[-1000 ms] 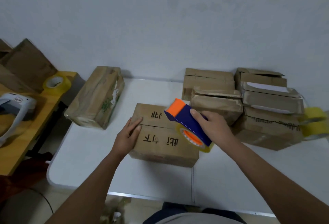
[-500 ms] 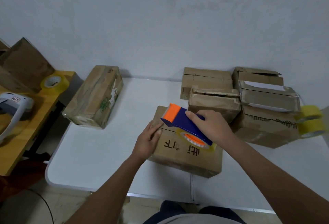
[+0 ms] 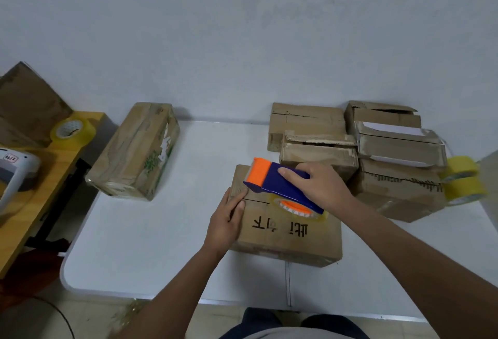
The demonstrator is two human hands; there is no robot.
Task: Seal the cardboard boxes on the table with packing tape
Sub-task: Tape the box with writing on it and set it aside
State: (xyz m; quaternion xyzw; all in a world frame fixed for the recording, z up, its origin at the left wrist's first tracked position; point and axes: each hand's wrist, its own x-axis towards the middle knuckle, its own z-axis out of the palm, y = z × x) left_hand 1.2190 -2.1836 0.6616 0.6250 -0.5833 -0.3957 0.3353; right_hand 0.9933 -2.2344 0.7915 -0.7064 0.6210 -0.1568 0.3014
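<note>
On top of the nearest cardboard box (image 3: pixel 288 228), the right hand (image 3: pixel 320 186) gripped a blue and orange tape dispenser (image 3: pixel 280 185), its fingers curled round the blue body while the orange end pointed toward the box's left edge and the roll of clear tape (image 3: pixel 299 208) sat on the lid. The left hand (image 3: pixel 226 221) lay at the box's left edge with fingers straight, pressing the lid beside the centre seam and just short of the dispenser's orange end. That box stood near the front of the white table (image 3: pixel 151 244), with dark printed characters across its top. Behind it and to the right, a stack of other cardboard boxes (image 3: pixel 377 150) stood against the wall, some with loose flaps. Two yellow tape rolls (image 3: pixel 463 179) sat at the right end of the stack. A separate long box (image 3: pixel 137 150) lay at the table's back left. On the wooden desk (image 3: pixel 40 185) to the left sat another tape roll (image 3: pixel 72 131).
</note>
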